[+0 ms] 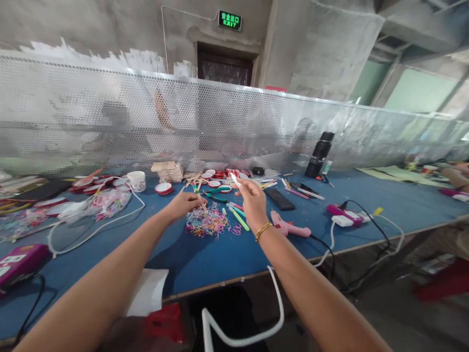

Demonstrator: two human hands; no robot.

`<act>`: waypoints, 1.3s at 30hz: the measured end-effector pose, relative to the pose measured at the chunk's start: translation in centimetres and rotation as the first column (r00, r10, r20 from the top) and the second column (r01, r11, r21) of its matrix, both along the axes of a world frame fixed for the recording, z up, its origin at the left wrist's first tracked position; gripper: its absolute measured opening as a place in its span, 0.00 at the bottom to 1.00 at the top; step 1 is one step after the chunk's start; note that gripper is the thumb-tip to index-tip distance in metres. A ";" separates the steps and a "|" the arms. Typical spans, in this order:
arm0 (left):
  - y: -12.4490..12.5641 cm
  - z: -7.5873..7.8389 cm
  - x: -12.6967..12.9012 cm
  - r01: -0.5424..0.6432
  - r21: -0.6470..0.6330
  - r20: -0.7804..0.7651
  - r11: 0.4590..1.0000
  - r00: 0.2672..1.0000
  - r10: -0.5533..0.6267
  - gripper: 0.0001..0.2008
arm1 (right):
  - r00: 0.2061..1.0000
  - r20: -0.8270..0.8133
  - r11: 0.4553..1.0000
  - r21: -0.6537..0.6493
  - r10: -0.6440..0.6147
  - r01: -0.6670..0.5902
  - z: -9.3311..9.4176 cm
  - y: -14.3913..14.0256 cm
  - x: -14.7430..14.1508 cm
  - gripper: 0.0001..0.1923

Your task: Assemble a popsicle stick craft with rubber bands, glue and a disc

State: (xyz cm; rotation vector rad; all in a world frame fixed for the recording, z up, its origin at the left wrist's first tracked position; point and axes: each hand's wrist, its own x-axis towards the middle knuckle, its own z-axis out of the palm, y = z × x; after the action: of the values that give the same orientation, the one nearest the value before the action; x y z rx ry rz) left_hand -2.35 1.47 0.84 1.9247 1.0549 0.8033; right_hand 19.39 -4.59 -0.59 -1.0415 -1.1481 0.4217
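Head view, landmark: the pile of coloured rubber bands (207,226) on the blue table (205,259).
Left hand (185,203): reaches out just behind and left of the pile, hovering over its far edge. The fingers are curled in loosely with the tips close together; whether they pinch anything is too small to tell.
Right hand (252,200): raised above the table to the right of the pile, fingers drawn together round a small white stick (235,179) whose tip stands up and leans left out of the fingertips. A gold bracelet (263,230) sits on that wrist.
Green sticks (237,215): lying flat just right of the pile, below the right hand.
Pink glue gun (289,227): farther right of the pile, lying on its side, with a black cord trailing off toward the table edge.
Black flat bar (279,199): behind the glue gun, right of the pile.
Scissors (217,195): green-handled, just behind the pile, between the two hands.
Red-and-white round lids (163,187): scattered behind the pile, toward the perforated screen (234,122).
White cup (137,181): well left and behind the pile.
Bag of bands (106,203): clear plastic, left of the pile, with a white cable looping round it.
Black bottle (319,154): upright, far right and behind the pile, against the screen.
Second glue gun (344,215): purple and white, well right of the pile near the table's front edge.
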 end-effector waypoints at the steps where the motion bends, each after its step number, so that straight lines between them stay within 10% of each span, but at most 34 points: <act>1: 0.0 0.0 0.1 0.003 -0.003 0.006 1.000 1.000 -0.003 0.17 | 0.996 0.089 0.999 -0.015 -0.030 0.031 0.2 -0.5 0.9 0.19; 6: 0.0 -0.1 0.6 0.008 0.006 0.024 1.000 1.000 -0.008 0.13 | 0.692 0.712 0.913 -0.191 -0.124 0.360 -1.0 -3.8 2.7 0.10; 11: 0.2 -0.4 0.6 -0.062 0.061 0.027 0.996 0.998 0.060 0.13 | 0.377 0.917 0.851 -0.093 -0.128 0.516 -3.4 -5.5 1.0 0.10; 39: 0.2 -0.4 0.5 -0.032 0.067 -0.019 0.997 0.999 0.034 0.17 | 0.371 0.921 0.863 -0.089 -0.119 0.498 -3.4 -3.4 0.5 0.14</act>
State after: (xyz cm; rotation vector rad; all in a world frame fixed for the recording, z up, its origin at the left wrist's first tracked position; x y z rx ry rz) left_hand -1.81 1.71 0.46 1.9793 1.0871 0.8486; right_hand 19.90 -7.95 -4.02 -1.9120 -1.8013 -0.3651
